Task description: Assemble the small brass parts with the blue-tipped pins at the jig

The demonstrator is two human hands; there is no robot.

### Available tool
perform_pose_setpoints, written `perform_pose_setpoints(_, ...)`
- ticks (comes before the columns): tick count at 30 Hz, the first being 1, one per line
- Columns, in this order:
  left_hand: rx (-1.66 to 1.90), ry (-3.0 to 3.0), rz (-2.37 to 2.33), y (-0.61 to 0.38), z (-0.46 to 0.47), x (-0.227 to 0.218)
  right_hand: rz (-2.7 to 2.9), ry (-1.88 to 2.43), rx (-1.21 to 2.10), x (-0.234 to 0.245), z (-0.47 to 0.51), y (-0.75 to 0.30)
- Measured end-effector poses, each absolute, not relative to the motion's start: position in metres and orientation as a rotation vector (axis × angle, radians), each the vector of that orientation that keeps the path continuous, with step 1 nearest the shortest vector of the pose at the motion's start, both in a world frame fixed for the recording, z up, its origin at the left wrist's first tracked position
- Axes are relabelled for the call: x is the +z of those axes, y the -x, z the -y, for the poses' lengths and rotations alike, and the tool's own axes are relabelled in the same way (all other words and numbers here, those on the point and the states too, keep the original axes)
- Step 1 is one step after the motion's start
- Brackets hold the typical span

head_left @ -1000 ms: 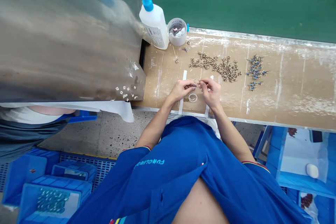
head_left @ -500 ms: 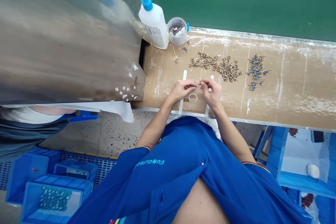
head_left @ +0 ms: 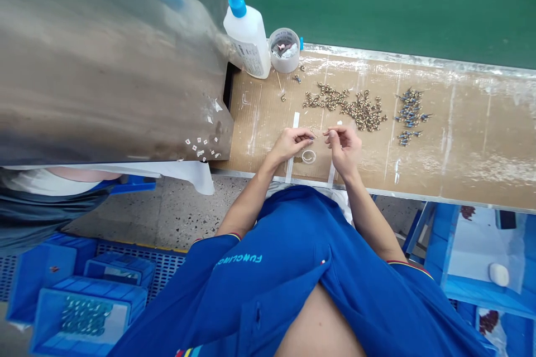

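Observation:
My left hand [head_left: 293, 143] is closed in a pinch, with a tiny gold-coloured piece [head_left: 315, 134] at its fingertips. A short gap to the right, my right hand [head_left: 345, 149] also pinches, and something thin shows at its fingertips, too small to name. Just below the fingers sits a small round clear dish [head_left: 309, 157] with a thin curved line in it. Beyond my hands lie heaps of small brass-coloured metal parts [head_left: 365, 111]. Farther right is a group of similar parts with blue on them [head_left: 410, 109].
A white bottle with a blue nozzle [head_left: 248, 39] stands beside a round tub [head_left: 285, 51] holding scraps. A thin stick [head_left: 279, 82] lies nearby. A large metal panel [head_left: 113, 67] borders the cardboard-covered bench [head_left: 473, 145] on the left. Blue crates [head_left: 90, 312] stand below.
My right hand has moved a little to the right, away from the left fingertips, widening the gap between them. My left hand stays nearly in place, still pinching.

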State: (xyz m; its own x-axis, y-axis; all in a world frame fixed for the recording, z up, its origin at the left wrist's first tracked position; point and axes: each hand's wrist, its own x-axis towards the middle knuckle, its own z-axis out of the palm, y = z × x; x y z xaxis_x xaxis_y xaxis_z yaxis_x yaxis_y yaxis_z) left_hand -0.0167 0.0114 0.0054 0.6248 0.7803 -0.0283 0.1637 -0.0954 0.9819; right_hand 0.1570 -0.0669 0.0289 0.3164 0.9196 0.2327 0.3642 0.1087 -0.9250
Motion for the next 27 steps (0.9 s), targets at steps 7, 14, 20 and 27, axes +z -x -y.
perform_pose_setpoints(7, 0.641, -1.583, -0.824, 0.015, -0.011, 0.001, 1.412, 1.383, 0.717, 0.036, 0.104, -0.154)
perform_pose_setpoints(14, 0.643, -1.618, -0.843, 0.015, -0.011, 0.001, 1.556, 1.441, 0.681, 0.016, 0.116, -0.142)
perform_pose_setpoints(20, 0.648, -1.601, -0.843, 0.014, -0.01, 0.002, 1.532, 1.47, 0.662, 0.015, 0.109, -0.156)
perform_pose_setpoints(27, 0.656, -1.586, -0.85, 0.014, -0.01, 0.003, 1.389, 1.641, 0.558, 0.007, 0.095, -0.189)
